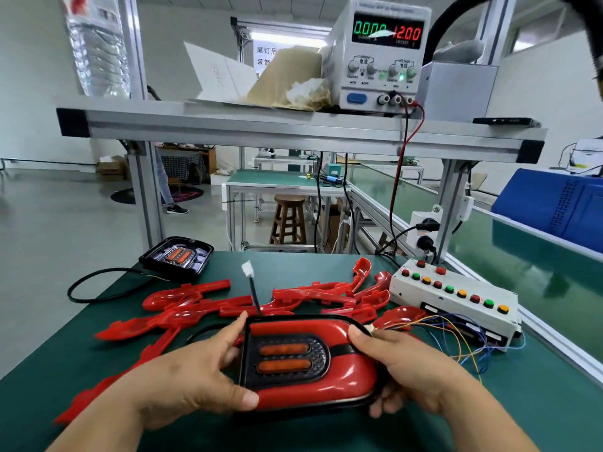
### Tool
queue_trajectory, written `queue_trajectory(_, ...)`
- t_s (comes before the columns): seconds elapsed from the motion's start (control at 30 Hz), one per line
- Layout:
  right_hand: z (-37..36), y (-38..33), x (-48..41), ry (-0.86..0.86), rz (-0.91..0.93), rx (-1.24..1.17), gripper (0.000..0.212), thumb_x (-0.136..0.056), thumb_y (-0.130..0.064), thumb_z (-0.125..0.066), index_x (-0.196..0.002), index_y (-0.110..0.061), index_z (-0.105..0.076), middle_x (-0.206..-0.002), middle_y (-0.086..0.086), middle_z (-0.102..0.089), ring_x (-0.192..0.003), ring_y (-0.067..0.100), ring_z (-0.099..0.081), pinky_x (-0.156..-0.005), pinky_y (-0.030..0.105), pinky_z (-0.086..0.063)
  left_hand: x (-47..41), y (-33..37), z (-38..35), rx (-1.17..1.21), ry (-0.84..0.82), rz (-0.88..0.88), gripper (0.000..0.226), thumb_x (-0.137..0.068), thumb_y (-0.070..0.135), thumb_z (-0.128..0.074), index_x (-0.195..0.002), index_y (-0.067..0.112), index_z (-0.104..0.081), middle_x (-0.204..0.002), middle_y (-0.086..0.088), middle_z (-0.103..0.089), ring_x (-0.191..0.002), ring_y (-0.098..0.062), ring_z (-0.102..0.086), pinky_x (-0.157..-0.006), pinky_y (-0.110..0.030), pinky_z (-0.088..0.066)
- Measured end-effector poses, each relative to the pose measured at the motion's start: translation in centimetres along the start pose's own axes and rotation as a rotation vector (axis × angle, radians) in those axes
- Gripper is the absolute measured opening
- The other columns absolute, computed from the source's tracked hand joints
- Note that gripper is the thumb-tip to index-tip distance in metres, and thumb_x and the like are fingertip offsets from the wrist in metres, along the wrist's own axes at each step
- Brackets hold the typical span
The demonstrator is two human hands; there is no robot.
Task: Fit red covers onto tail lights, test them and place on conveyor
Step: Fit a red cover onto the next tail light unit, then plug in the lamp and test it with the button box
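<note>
A tail light (306,360) with a red cover on it and two orange lenses in its black middle sits low in the head view, gripped from both sides. My left hand (195,376) holds its left edge, thumb on the lower front. My right hand (414,373) holds its right end, thumb on top. The light's black cable with a white plug (248,268) sticks up behind it. Several loose red covers (235,305) lie on the green table behind. A second tail light (177,257) without a red cover rests at the far left.
A white test box (456,295) with coloured buttons and loose wires stands to the right. Beyond it runs the green conveyor (522,256) with a blue bin (554,203). The power supply (381,53) on the shelf reads 0.000 and 12.00.
</note>
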State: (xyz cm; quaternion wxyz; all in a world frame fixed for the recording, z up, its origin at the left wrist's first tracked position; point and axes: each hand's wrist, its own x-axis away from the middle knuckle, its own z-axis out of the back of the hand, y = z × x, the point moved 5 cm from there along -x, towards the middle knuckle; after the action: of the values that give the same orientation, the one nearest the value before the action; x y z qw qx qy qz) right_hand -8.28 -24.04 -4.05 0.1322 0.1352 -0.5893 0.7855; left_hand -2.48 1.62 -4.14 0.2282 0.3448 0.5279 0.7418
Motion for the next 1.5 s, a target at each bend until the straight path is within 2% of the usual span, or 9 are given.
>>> queue_trajectory(0.27,0.8,0.4,-0.2,0.029,-0.068,0.39,0.06,-0.09,-0.066,-0.044,-0.134,-0.028,-0.029,-0.061,0.009,-0.071,-0.048,0.023,-0.067,-0.04,0.024,-0.047,0.0,0.5,-0.3,-0.118,-0.006,0.032,0.131,-0.062,0.029,-0.089,-0.148,0.051,0.007,-0.136,0.001,-0.052,-0.093,-0.018,-0.073,-0.069,-0.025,-0.054)
queue_trajectory(0.43,3.4,-2.1,0.7,0.352,0.158,0.422,0.028,-0.094,-0.04,-0.058,-0.086,-0.014,-0.064,-0.047,-0.001,-0.062,-0.04,0.012,-0.059,-0.044,0.02,-0.043,1.6,1.8,-0.3,-0.18,-0.037,0.045,0.101,-0.062,0.046,-0.09,-0.142,0.054,-0.029,-0.131,0.007,-0.063,-0.097,-0.008,-0.069,-0.073,-0.022,-0.054)
queue_trajectory(0.57,5.5,-4.9,0.0,0.671,0.257,0.737,0.018,-0.091,-0.027,-0.061,-0.077,-0.02,-0.069,-0.08,-0.005,-0.068,-0.08,0.014,-0.062,-0.074,0.027,-0.049,1.9,3.5,3.6,-0.109,0.353,0.015,0.053,-0.074,0.028,-0.078,-0.122,0.031,-0.056,-0.11,-0.01,-0.065,-0.079,-0.014,-0.074,-0.063,-0.022,-0.057)
queue_trajectory(0.73,4.8,-2.6,-2.4,0.609,0.109,1.025,0.018,-0.085,-0.048,-0.062,-0.099,-0.04,-0.07,-0.123,-0.011,-0.051,-0.123,0.016,-0.036,-0.107,0.044,-0.022,-2.6,6.0,7.5,-0.169,0.639,-0.014,0.016,-0.096,0.012,-0.061,-0.111,0.013,-0.066,-0.094,-0.009,-0.071,-0.075,-0.015,-0.071,-0.06,-0.021,-0.055)
queue_trajectory(0.87,5.5,-1.8,-3.0,0.58,0.19,1.005,0.022,-0.082,-0.061,-0.061,-0.093,-0.044,-0.068,-0.116,-0.017,-0.049,-0.12,0.012,-0.034,-0.108,0.043,-0.023,-7.9,6.0,8.6,-0.326,0.737,0.06,0.016,-0.097,0.012,-0.059,-0.104,0.004,-0.071,-0.092,-0.017,-0.072,-0.077,-0.025,-0.068,-0.08,-0.036,-0.059)
queue_trajectory(1.1,5.1,-2.0,-2.7,0.712,0.4,0.868,0.014,-0.089,-0.056,-0.057,-0.083,-0.043,-0.057,-0.086,-0.021,-0.059,-0.097,0.0,-0.049,-0.09,0.03,-0.016,-12.9,6.2,8.6,-0.795,0.811,0.284,0.053,-0.101,0.046,-0.044,-0.124,0.001,-0.062,-0.131,-0.017,-0.061,-0.122,-0.032,-0.055,-0.094,-0.032,-0.044)
queue_trajectory(1.23,5.1,-2.1,-2.6,0.695,0.461,0.739,0.014,-0.089,-0.051,-0.061,-0.079,-0.042,-0.055,-0.079,-0.022,-0.062,-0.083,-0.007,-0.051,-0.086,0.028,-0.017,-14.1,5.4,9.4,-0.66,0.856,0.284,0.041,-0.1,0.028,-0.052,-0.129,-0.001,-0.058,-0.135,-0.019,-0.058,-0.124,-0.033,-0.054,-0.098,-0.034,-0.043)
queue_trajectory(1.4,5.5,-2.3,-2.2,0.729,0.512,0.674,0.016,-0.09,-0.047,-0.06,-0.076,-0.046,-0.052,-0.081,-0.023,-0.059,-0.082,-0.008,-0.046,-0.083,0.029,-0.017,-14.8,6.2,8.9,0.306,0.769,-0.159,0.049,-0.095,-0.01,-0.048,-0.137,0.013,-0.052,-0.125,-0.015,-0.056,-0.09,-0.022,-0.062,-0.071,-0.031,-0.052)
queue_trajectory(1.5,5.5,-2.4,-2.0,0.737,0.534,0.617,0.012,-0.091,-0.048,-0.059,-0.08,-0.046,-0.054,-0.081,-0.024,-0.059,-0.081,-0.011,-0.045,-0.085,0.03,-0.019,-14.2,9.1,6.7,0.388,0.586,-0.38,0.051,-0.094,-0.008,-0.054,-0.133,0.025,-0.055,-0.114,-0.006,-0.053,-0.085,-0.014,-0.062,-0.069,-0.024,-0.057)
